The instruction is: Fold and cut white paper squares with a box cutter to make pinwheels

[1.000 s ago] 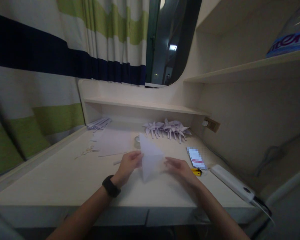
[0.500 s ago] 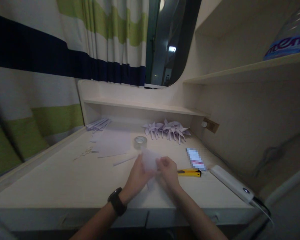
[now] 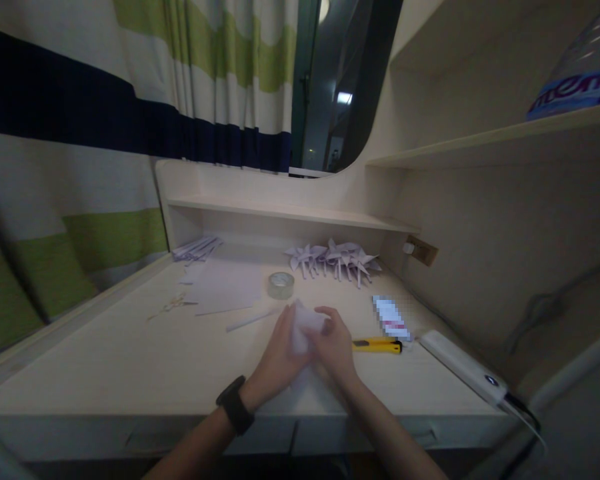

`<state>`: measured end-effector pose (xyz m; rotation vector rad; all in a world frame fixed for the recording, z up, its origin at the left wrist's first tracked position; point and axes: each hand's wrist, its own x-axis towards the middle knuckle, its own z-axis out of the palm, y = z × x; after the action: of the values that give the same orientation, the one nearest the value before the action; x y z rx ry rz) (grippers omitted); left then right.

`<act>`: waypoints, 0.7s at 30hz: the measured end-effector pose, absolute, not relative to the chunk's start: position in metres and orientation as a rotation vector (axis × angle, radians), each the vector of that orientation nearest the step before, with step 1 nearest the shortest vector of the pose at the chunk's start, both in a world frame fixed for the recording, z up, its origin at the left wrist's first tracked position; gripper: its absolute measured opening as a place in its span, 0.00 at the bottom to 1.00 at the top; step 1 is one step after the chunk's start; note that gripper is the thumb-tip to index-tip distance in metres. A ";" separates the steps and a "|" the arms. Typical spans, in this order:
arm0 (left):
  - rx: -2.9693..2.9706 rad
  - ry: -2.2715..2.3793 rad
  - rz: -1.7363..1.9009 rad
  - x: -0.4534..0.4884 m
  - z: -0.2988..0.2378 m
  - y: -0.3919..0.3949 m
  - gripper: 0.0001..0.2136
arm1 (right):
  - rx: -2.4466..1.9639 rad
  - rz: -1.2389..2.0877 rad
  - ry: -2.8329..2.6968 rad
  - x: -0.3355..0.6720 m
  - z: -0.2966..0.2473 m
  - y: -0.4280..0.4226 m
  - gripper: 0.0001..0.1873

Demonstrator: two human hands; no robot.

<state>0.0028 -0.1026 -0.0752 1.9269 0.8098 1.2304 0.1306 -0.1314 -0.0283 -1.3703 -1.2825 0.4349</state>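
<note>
A piece of white paper [image 3: 307, 325] is held up between both hands above the desk's front half, its near part blurred. My left hand [image 3: 281, 352] is closed around its left side, with the thumb across the front. On the right edge, the fingers of my right hand [image 3: 334, 339] pinch the paper. Just beyond the hands lie a thin white paper stick [image 3: 250, 322] and a roll of clear tape [image 3: 281, 285]. A yellow utility knife [image 3: 380, 345] rests right of my right hand.
Several paper pinwheels [image 3: 333, 257] stand at the back. Paper sheets [image 3: 227, 283], a bundle of paper strips [image 3: 197, 249] and small loose pieces [image 3: 173, 305] lie left. A phone [image 3: 391, 317] and white power strip [image 3: 463, 367] are right. A bottle [image 3: 575, 80] stands on the shelf.
The paper between my hands has been bent over, its right part now lying nearer my right fingers. Both hands have shifted slightly closer together; the desk items have stayed put.
</note>
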 end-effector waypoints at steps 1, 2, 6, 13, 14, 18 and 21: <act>1.850 0.762 1.213 0.002 -0.072 -0.104 0.41 | -1.370 0.434 -1.290 0.130 -0.027 -0.132 0.19; 1.763 0.719 1.191 0.000 -0.069 -0.106 0.41 | -1.365 0.434 -1.292 0.130 -0.025 -0.133 0.18; 1.528 0.669 1.177 -0.008 -0.060 -0.108 0.42 | -1.319 0.468 -1.281 0.134 -0.026 -0.133 0.14; 1.594 0.853 1.279 -0.028 -0.049 -0.099 0.23 | -1.240 0.599 -1.365 0.155 -0.037 -0.129 0.14; 1.611 0.897 1.249 -0.032 -0.048 -0.097 0.19 | -1.231 0.619 -1.380 0.159 -0.036 -0.129 0.14; 1.656 1.073 1.112 -0.049 -0.041 -0.089 0.17 | -1.230 0.660 -1.480 0.173 -0.034 -0.130 0.13; 1.734 1.026 1.012 -0.060 -0.036 -0.087 0.14 | -1.258 0.675 -1.506 0.182 -0.032 -0.130 0.13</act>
<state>-0.0602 -0.0866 -0.0362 1.7339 1.0262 1.0116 0.1822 -0.1305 -0.0322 -1.2576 -1.5062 0.6745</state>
